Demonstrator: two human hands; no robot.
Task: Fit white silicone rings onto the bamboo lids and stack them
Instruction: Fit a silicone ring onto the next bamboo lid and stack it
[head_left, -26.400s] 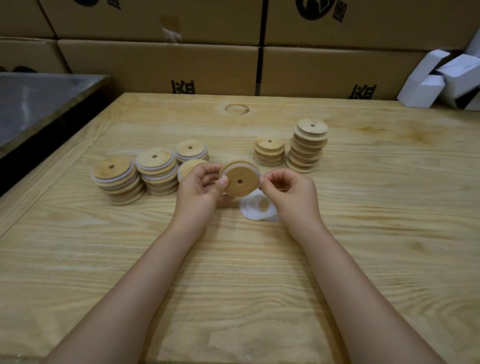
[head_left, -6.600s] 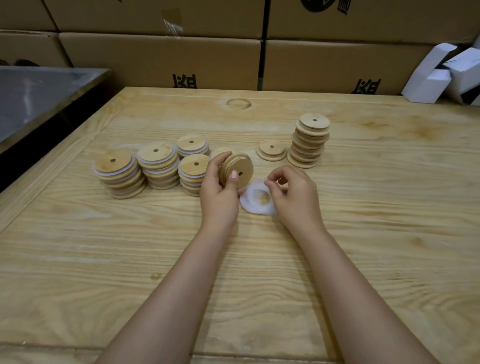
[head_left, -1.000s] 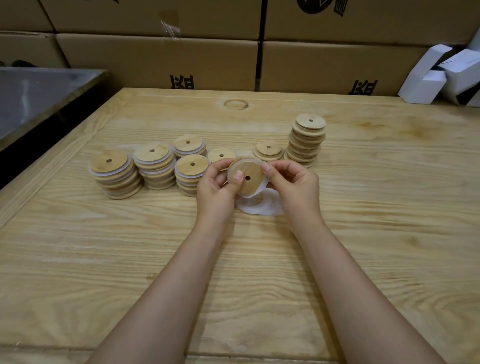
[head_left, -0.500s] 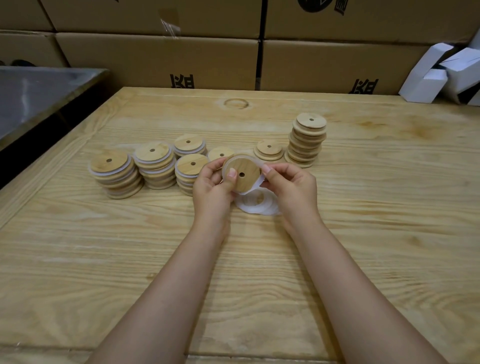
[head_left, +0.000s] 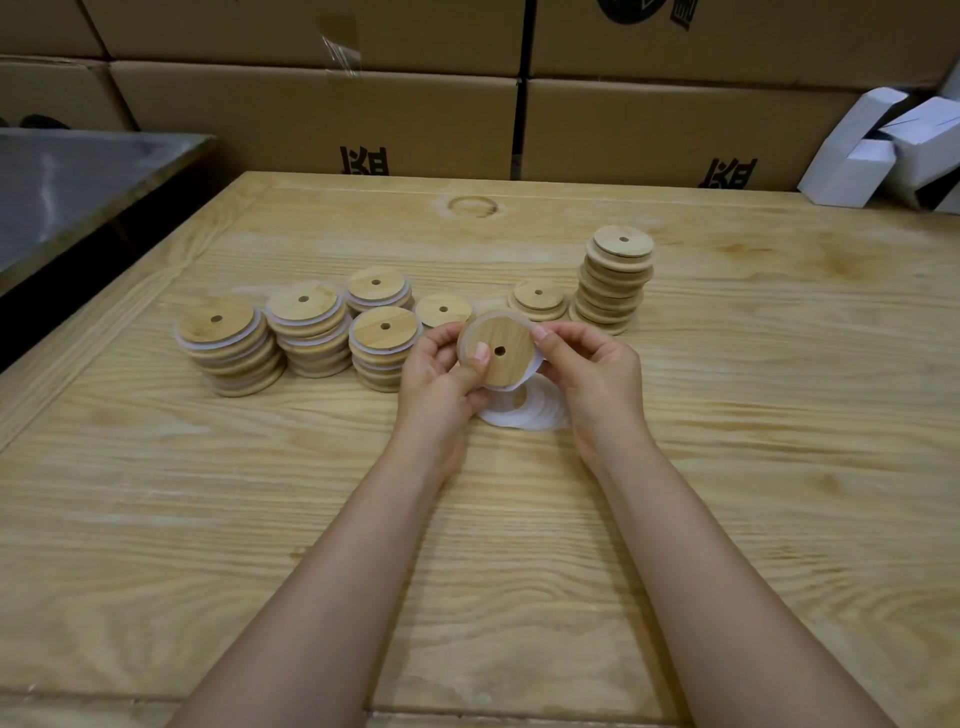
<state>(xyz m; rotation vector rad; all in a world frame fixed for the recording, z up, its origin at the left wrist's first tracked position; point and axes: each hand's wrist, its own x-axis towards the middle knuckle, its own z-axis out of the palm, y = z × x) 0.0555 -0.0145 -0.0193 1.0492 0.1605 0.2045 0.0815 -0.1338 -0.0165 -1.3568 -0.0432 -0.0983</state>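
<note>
Left hand (head_left: 441, 379) and right hand (head_left: 589, 374) both grip one lid (head_left: 501, 353), its ring (head_left: 522, 382) apparently part-seated. Ringed stacks (head_left: 311, 327) stand at nine o'clock; a bare stack (head_left: 615, 280) at two o'clock awaits.

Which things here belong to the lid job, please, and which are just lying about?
Job: held lid, loose rings, ringed lid stacks, bare lid stacks, left hand, right hand.
Lying about: cardboard boxes, white cartons, metal table.

The pale wooden table (head_left: 727, 467) carries stacks of ringed bamboo lids (head_left: 228, 348) at left, a tall bare stack (head_left: 613, 291) far right, and loose white silicone rings (head_left: 540, 413) in the middle.
</note>
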